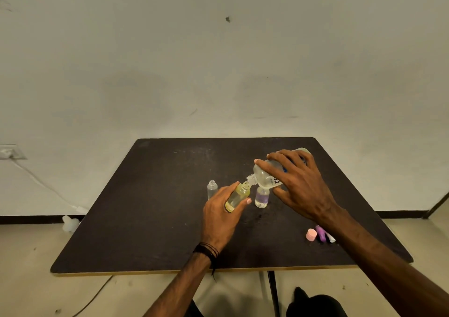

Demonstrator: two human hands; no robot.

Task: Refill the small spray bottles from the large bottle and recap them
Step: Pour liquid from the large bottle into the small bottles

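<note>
Spray bottles, three small ones with their caps off, sit around the middle of the dark table (pixel 150 219). Nearest its front edge, toward the right side, lie the loose caps: a pink cap (pixel 311 234), a purple spray head (pixel 321 232) just beside it, and a white piece (pixel 331 238) partly hidden by the right forearm. A black cord bracelet (pixel 206 251) circles the left wrist, over the table's front half. Farther in, the left hand (pixel 222 216) grips the yellowish small bottle (pixel 237 196), thumb and fingers curled round its body; the bottle is tilted, its long axis running from its base near the palm up and away to the right, with the open neck pointing at the large bottle's mouth. Just right of it, the purple-banded small bottle (pixel 262 197) stands upright on the table, directly under the large bottle's neck. Behind the left hand's knuckles stands the clear small bottle (pixel 212 188), upright and open, partly hidden by that hand. Above the table's centre-right, the right hand (pixel 300 183) holds the large bottle (pixel 266 176), fingers wrapped over its body. It lies nearly level, its base toward the table's far right corner and its open neck pointing left and slightly down, meeting the yellowish bottle's mouth. Whether liquid is flowing cannot be told. Beyond the table's left edge, a white object (pixel 70 223) rests on the floor.
</note>
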